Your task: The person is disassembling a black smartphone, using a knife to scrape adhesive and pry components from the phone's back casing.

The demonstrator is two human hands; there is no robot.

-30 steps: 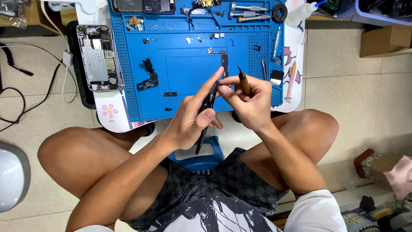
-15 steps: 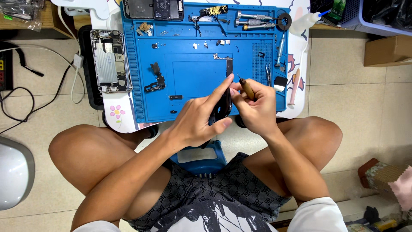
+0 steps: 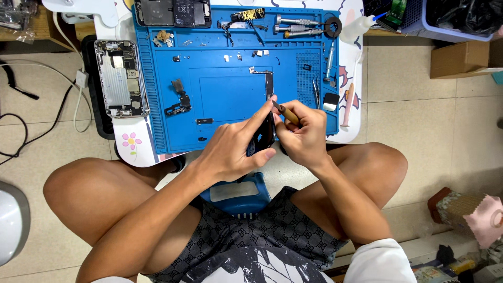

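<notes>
From the head camera, looking down: my left hand (image 3: 236,149) is closed around a dark phone board (image 3: 263,137), thumb underneath and forefinger stretched up along its edge, holding it on edge over the near rim of the blue work mat (image 3: 236,94). My right hand (image 3: 304,133) is curled tight on a small wooden-handled tool (image 3: 285,112), its tip laid against the top of the board. Compared with a second ago both hands have slid a little toward me and to the right on the mat, and the tool sits lower and closer to the board than it did — tip and part now meet, where before there was a gap between them. Around the work: a long narrow circuit strip (image 3: 269,86) lies on the mat just beyond my fingers, a small flex part (image 3: 179,99) to the left, tweezers (image 3: 317,91) and a row of screwdrivers (image 3: 298,27) to the right and far edge. An opened phone chassis (image 3: 120,78) rests off the mat on the left. Nothing lies between my hands and the board — only loose screws and bits scattered farther up the mat.
</notes>
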